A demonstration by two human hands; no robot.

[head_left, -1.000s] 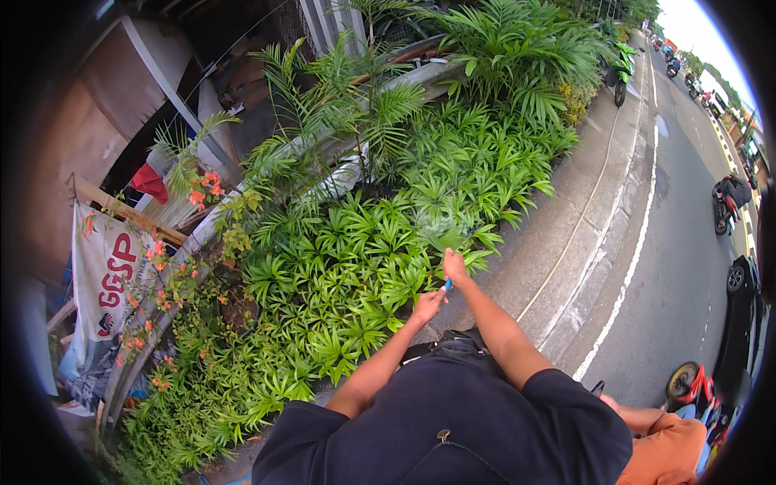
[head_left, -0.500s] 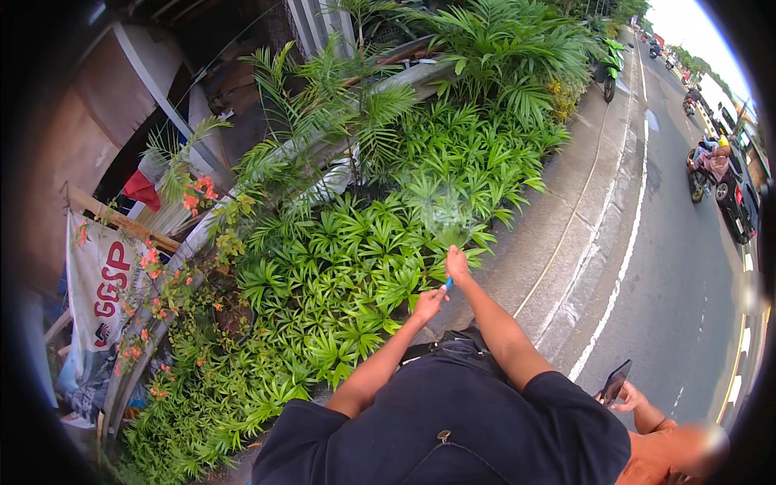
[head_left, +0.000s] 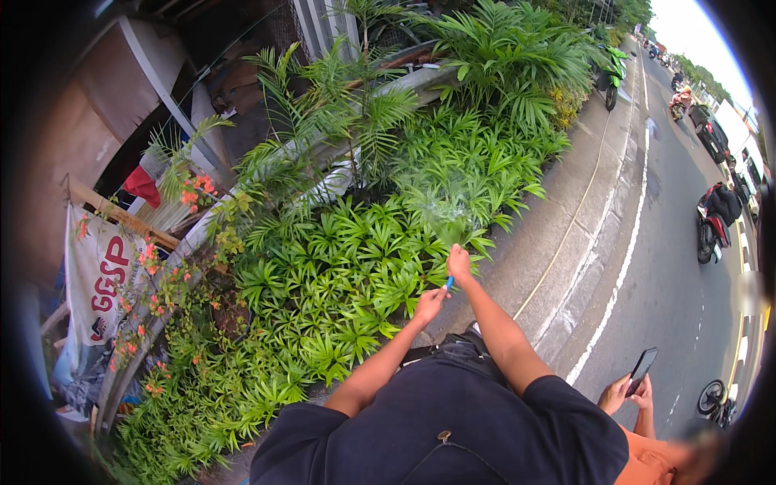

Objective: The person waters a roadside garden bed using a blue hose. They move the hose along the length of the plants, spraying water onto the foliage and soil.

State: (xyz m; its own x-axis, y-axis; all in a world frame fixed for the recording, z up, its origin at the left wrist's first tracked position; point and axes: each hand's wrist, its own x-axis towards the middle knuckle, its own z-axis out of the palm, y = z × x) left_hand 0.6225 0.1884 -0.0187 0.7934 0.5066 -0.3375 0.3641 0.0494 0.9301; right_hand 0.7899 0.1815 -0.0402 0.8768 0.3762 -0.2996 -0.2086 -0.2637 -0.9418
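Note:
My right hand (head_left: 458, 263) is closed around the front end of a hose, its thumb side toward the plants. A fan of water (head_left: 449, 218) sprays from there over the leaves. Just below and to the left, my left hand (head_left: 430, 305) grips the same hose, and a short blue piece of the hose (head_left: 449, 283) shows between the two hands. The nozzle end is hidden in my right fist. Beneath and beyond the spray spreads a bed of low green leafy plants (head_left: 347, 267), wet mist hanging over part of it.
A concrete pavement (head_left: 558, 234) with a thin pale line along it borders the bed on the right. Beyond runs a road with a motorcycle (head_left: 713, 222) and cars. Close at my right, another person holds a phone (head_left: 641, 372). A metal guardrail (head_left: 202, 230) and a banner (head_left: 105, 275) stand left.
My hands stay nearly in place while the water keeps spraying, its fan now fainter and leaning left. Vehicles on the road have moved. The other person's phone is raised with both hands on it.

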